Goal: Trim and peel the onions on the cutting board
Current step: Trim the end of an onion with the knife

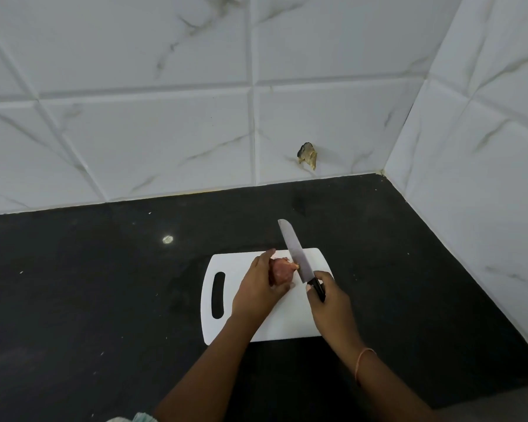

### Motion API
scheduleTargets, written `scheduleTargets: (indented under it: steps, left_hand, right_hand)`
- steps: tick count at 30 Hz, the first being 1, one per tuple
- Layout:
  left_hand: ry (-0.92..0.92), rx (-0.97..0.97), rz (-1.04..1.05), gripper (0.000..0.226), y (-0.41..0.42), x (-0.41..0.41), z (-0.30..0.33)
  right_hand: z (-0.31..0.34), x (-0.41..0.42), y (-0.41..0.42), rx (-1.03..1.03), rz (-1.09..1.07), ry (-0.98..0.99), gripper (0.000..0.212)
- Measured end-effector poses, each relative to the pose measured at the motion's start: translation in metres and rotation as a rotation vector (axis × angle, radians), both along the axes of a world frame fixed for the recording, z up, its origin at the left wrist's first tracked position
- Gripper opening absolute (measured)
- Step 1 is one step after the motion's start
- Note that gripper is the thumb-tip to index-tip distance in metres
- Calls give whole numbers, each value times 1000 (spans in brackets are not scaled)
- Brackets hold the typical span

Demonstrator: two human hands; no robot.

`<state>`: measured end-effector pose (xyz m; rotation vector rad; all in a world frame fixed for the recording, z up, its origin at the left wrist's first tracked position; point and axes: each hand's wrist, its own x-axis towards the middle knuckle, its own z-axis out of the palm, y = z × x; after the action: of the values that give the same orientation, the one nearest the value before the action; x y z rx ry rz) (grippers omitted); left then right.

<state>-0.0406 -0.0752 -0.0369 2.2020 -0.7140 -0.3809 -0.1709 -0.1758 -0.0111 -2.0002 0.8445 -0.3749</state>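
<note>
A white cutting board [290, 324] with a handle slot at its left lies on the black counter. My left hand [258, 292] grips a reddish onion [281, 270] on the board, covering its left side. My right hand [329, 303] holds a knife [296, 257] by its black handle. The blade points away from me and its edge rests against the onion's right end, by the stem tip.
The black counter [104, 284] extends left and in front of the board. White marble-look tiled walls stand behind and at the right, meeting in a corner [384, 173]. A broken hole [308, 154] marks the back wall above the counter.
</note>
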Motion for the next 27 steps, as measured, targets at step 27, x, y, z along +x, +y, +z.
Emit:
scheduleTargets:
  steps: [27]
  left_hand:
    - [-141,79,72,47,-3,-5,1]
  right_hand:
    - [-25,-7,-6,-431,90,352,39]
